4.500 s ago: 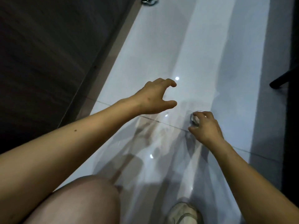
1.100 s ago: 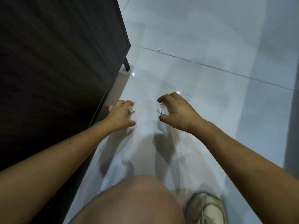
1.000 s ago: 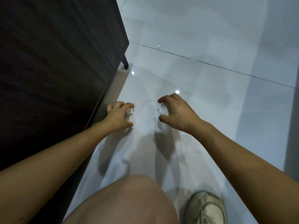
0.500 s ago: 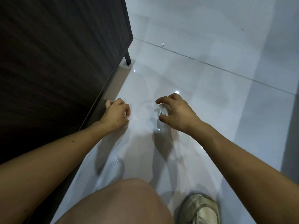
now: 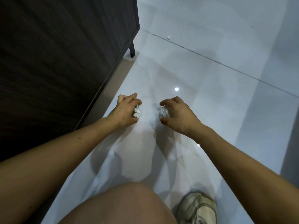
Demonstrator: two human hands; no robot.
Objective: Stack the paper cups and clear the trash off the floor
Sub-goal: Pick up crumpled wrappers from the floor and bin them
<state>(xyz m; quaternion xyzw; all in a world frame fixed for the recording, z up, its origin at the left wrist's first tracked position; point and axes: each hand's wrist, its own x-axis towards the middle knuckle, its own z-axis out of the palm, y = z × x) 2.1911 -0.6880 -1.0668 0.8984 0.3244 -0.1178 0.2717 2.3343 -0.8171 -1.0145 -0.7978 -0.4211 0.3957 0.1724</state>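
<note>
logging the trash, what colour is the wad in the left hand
White wad, seen in the head view.

Left hand point(image 5: 125, 110) off the floor edge, white crumpled paper point(image 5: 137, 111) now showing in its grip.

The cabinet point(image 5: 56, 62) stands left of the floor point(image 5: 210, 102); a scrap point(image 5: 168, 37) lies far ahead.

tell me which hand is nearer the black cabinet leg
Left. The left hand, closed on a crumpled white scrap, sits beside the cabinet base, below the cabinet leg. The right hand is farther out on the floor tiles.
</note>
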